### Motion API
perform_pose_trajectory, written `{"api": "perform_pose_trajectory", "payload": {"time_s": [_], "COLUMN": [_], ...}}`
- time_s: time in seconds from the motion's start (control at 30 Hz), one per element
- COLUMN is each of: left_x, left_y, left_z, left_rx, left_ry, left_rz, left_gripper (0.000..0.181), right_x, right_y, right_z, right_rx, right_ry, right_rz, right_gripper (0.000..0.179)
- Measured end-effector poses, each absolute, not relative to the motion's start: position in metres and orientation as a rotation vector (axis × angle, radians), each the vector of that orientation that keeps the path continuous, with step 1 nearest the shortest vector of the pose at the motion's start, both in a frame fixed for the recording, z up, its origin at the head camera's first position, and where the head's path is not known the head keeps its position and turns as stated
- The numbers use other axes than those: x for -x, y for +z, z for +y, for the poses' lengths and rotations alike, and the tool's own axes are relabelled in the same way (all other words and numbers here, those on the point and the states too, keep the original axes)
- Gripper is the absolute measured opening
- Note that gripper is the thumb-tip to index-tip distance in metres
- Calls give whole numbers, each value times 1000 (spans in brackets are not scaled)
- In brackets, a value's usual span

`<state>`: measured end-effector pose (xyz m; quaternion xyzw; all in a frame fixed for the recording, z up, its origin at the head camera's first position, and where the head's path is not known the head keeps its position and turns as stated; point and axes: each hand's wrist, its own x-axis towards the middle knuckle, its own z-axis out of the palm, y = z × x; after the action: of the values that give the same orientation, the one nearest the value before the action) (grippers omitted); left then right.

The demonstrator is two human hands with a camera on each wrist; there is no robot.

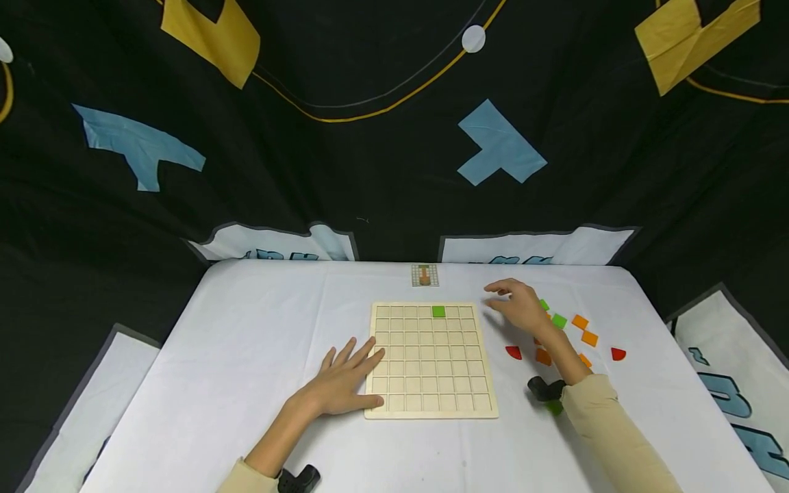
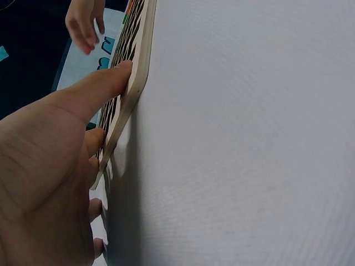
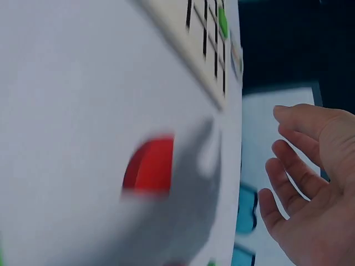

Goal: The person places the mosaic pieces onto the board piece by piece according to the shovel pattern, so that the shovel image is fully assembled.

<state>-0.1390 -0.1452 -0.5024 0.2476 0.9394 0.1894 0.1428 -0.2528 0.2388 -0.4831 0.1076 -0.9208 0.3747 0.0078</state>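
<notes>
A pale wooden grid board (image 1: 431,415) lies on the white table, with one green square tile (image 1: 438,311) in its top row. My left hand (image 1: 342,383) rests on the board's left edge, fingers spread and thumb on the lower left corner. In the left wrist view the thumb (image 2: 105,86) touches the board's rim. My right hand (image 1: 519,305) hovers right of the board's upper right corner. Its fingers are loosely bent, and the right wrist view shows nothing held between them. A red quarter-round piece (image 3: 152,166) lies on the table below it.
Right of the board lie loose green tiles (image 1: 559,320), orange squares (image 1: 589,338) and red quarter-rounds (image 1: 618,354), some partly hidden under the right forearm. A small pattern card (image 1: 424,275) lies behind the board. A black cloth (image 1: 394,178) hangs beyond the table's far edge.
</notes>
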Motion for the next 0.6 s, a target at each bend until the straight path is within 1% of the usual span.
{"api": "perform_pose_trajectory", "payload": {"time_s": [0.3, 0.43, 0.6], "left_x": [139, 140, 140], "left_y": [-502, -502, -503], "left_z": [-145, -145, -145], "left_rx": [-716, -711, -718], "left_ry": [551, 551, 545], "left_rz": [2708, 2708, 2709], "left_gripper": [86, 86, 86], "right_x": [240, 236, 235], "right_y": [-486, -485, -492], "right_z": [295, 307, 316], "right_rx": [-72, 47, 153], "right_ry": [1050, 1022, 961], "right_rz": [-2892, -2924, -2947], "right_gripper": [40, 44, 44]}}
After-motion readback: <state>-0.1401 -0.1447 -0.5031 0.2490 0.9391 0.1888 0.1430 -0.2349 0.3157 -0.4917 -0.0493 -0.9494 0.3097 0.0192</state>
